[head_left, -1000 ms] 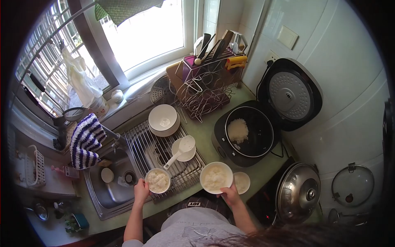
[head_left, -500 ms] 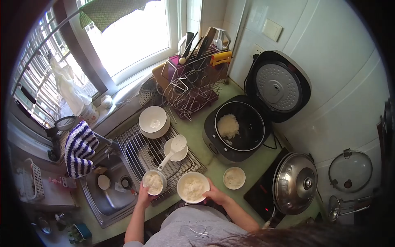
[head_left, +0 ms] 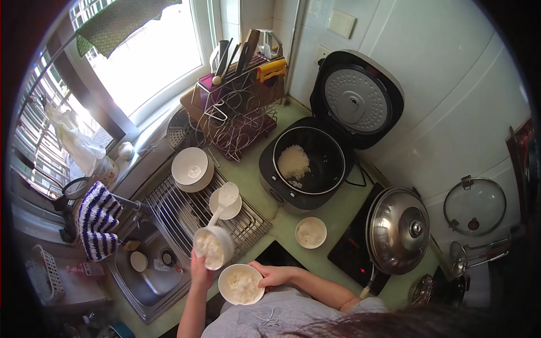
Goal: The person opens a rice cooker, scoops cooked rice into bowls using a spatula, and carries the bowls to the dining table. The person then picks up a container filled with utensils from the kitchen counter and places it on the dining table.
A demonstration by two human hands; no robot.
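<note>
My left hand holds a white bowl of rice, tilted toward me, just above and left of a second bowl. That second bowl of rice is in my right hand, its fingers at the right rim. Both bowls are close together in front of my body. A third rice bowl stands on the counter. Beyond my left hand, a white rice paddle rests across a small white dish on the wire rack.
An open rice cooker holds some rice. Stacked white bowls stand on the rack, right of the sink. A lidded pan sits on the cooktop. A utensil holder stands near the window.
Both held bowls have come closer together and toward my body. The left one has tipped over more. The view has shifted to the right.
</note>
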